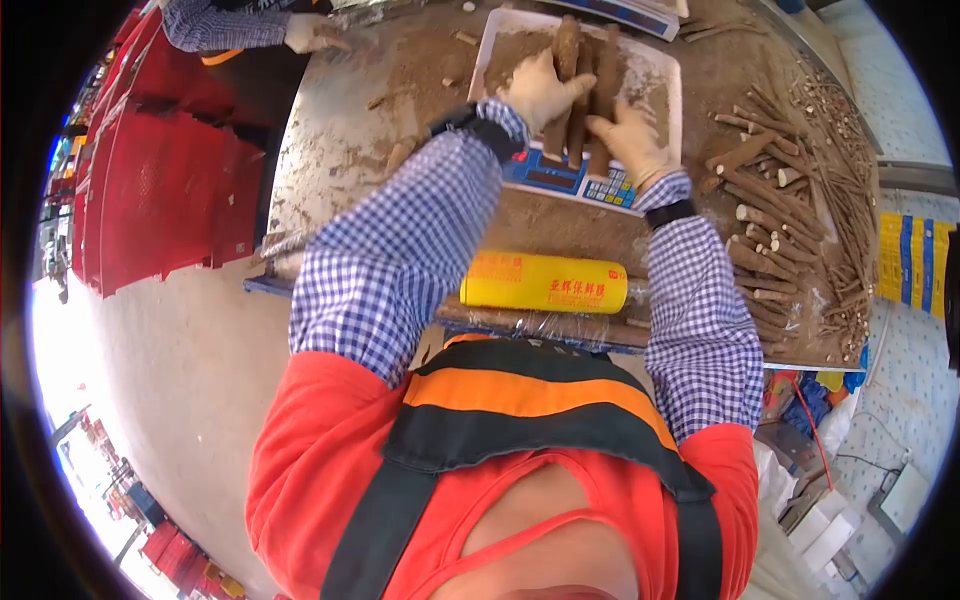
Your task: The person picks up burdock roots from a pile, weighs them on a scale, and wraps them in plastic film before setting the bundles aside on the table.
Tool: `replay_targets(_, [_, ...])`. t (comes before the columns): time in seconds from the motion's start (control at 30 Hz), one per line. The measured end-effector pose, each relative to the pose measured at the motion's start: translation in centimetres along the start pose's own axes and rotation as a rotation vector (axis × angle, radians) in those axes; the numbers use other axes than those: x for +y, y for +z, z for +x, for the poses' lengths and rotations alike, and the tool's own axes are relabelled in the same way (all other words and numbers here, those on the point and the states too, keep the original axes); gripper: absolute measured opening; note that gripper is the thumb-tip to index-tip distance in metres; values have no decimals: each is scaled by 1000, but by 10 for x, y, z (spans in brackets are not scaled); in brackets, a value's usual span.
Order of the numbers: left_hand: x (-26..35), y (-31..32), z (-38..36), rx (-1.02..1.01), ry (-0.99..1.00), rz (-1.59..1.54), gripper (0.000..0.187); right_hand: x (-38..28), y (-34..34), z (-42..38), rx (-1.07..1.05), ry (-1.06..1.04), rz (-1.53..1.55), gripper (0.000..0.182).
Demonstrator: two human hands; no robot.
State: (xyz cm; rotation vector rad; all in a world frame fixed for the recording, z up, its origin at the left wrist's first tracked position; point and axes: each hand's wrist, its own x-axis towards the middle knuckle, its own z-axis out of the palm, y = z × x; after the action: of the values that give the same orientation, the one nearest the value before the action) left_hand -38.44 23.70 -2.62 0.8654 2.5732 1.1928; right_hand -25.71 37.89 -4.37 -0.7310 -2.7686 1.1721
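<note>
left hand (540, 93) and right hand (636, 142) are gripping brown roots (606, 82) between them, over scale (545, 178) near far edge of worktop (325, 130); yellow box (545, 284) is lying along near edge, cut roots (775, 205) crowding right edge.

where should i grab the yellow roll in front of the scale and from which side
Probably around its middle, from above: the yellow roll lies crosswise on the near part of the table, its long upper side uncovered. The left sleeve crowds its left end in this view, so the right hand, once off the roots, likely has the easier approach.
</note>
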Motion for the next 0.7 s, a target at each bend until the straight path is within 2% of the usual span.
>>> replay_targets(0.03, [3,16,1,-13,-76,17,78,2,15,5,44,-95,133,49])
replay_targets(0.1, [23,14,-19,-61,-179,-594,67,-14,17,-4,97,-46,311,50])
replay_targets(0.13, [32,8,-21,-131,-321,-733,61,-23,12,-15,123,-157,272,52])
replay_targets(0.17, [35,7,-19,-129,-310,-737,61,-34,5,-20,130,-163,266,52])
replay_targets(0.2, [36,6,-20,-139,-355,-823,59,-43,1,-26,84,-242,286,39])
replay_targets(0.23, [37,6,-22,-149,-403,-909,57,-50,-7,-32,36,-319,305,40])
replay_targets(0.27, [36,7,-26,-169,-397,-995,61,-59,-19,-35,-73,-172,303,41])
replay_targets(0.3, [35,10,-26,-159,-386,-998,61,-58,-24,-36,-71,-186,297,41])
replay_targets(0.37, [39,11,-37,-83,-123,-844,66,-53,-30,-45,-67,-389,-268,37])
replay_targets(0.4, [49,2,-46,-162,-129,-655,73,-56,-32,-47,-159,-331,-143,43])
replay_targets(0.43, [51,7,-51,-165,-135,-653,73,-49,-23,-49,-162,-327,-139,43])
replay_targets(0.5, [60,17,-59,-73,-36,-459,86,-42,-2,-58,51,-397,552,36])
replay_targets(0.53, [66,19,-64,-149,-33,-428,97,-47,-1,-63,-69,82,761,41])
replay_targets(0.57, [74,19,-70,-145,-32,-424,97,-36,3,-65,-70,78,764,41])
replay_targets(0.63, [88,22,-88,-165,92,-61,102,8,28,-68,-100,-281,597,43])
replay_targets(0.67, [94,23,-97,-192,80,-110,103,12,29,-74,-113,-460,508,45])
replay_targets(0.7, [97,27,-105,-191,77,-106,103,20,26,-84,-116,-462,513,45])
